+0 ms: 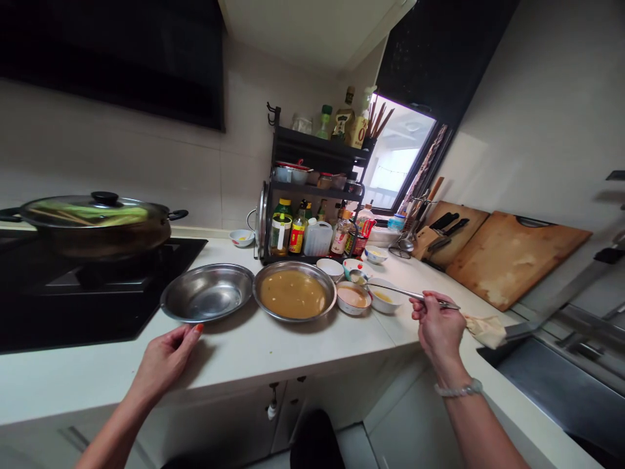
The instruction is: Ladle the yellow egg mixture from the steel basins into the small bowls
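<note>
A long-handled metal spoon (390, 288) is gripped in my right hand (442, 329), and its bowl end hovers over the small bowls. Nearest that end are a patterned bowl (352, 266), a bowl of pinkish-orange liquid (353, 298) and a white bowl with something yellow (385, 299). My left hand (163, 358) is closed, thumb and fingers pinched at the near rim of an empty metal basin (208, 293). Between the hands stands a second metal basin (294, 292) of brownish liquid with pale bits floating in it.
A lidded pot (100, 225) with greens sits on the black stove (97, 306) at left. Behind the basins rises a black rack (317, 189) of bottles. Cutting boards (517, 254) and a knife block (430, 240) lean at right, near the sink (551, 384).
</note>
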Demonstrator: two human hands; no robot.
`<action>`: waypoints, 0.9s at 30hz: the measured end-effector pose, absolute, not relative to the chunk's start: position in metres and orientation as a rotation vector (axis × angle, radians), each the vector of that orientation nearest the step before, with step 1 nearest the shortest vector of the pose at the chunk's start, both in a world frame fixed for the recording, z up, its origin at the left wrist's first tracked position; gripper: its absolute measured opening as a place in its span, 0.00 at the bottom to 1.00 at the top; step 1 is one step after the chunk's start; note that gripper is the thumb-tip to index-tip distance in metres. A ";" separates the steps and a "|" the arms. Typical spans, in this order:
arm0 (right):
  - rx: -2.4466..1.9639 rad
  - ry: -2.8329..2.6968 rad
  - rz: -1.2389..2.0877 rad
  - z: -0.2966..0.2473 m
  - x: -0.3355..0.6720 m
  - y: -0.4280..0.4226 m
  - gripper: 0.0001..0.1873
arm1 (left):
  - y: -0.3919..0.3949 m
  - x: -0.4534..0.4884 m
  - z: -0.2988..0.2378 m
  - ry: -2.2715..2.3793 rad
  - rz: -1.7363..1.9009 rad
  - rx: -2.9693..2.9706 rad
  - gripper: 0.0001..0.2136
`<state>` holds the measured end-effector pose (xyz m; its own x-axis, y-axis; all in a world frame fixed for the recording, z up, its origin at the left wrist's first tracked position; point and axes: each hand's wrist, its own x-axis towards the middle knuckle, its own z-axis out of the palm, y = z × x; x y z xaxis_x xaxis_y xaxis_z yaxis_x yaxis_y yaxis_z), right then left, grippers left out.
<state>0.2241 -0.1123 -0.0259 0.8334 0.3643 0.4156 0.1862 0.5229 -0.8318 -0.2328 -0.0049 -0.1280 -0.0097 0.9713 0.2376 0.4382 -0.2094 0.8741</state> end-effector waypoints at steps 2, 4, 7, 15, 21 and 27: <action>-1.049 -0.605 0.027 -0.027 0.238 -0.117 0.15 | -0.005 -0.233 -0.127 1.481 1.175 1.693 0.22; -1.095 -0.619 -0.044 -0.030 0.248 -0.122 0.15 | -0.005 -0.233 -0.127 1.498 1.166 1.702 0.22; -1.236 -0.692 -0.141 -0.038 0.257 -0.130 0.14 | -0.004 -0.233 -0.126 1.511 1.156 1.716 0.22; -1.464 -1.199 -0.466 -0.064 0.253 -0.143 0.11 | -0.002 -0.236 -0.131 1.504 1.144 1.705 0.23; -1.233 -1.343 -0.335 -0.063 0.216 -0.133 0.08 | -0.003 -0.234 -0.131 1.469 1.174 1.683 0.22; -1.119 -1.345 0.029 -0.073 0.161 -0.100 0.10 | 0.000 -0.234 -0.136 1.441 1.191 1.678 0.22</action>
<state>0.1610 -0.1001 -0.0727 0.3038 0.5952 0.7439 0.5625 0.5182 -0.6443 -0.2341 0.0001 -0.1364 -0.0017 0.9720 0.2351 0.4135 -0.2134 0.8851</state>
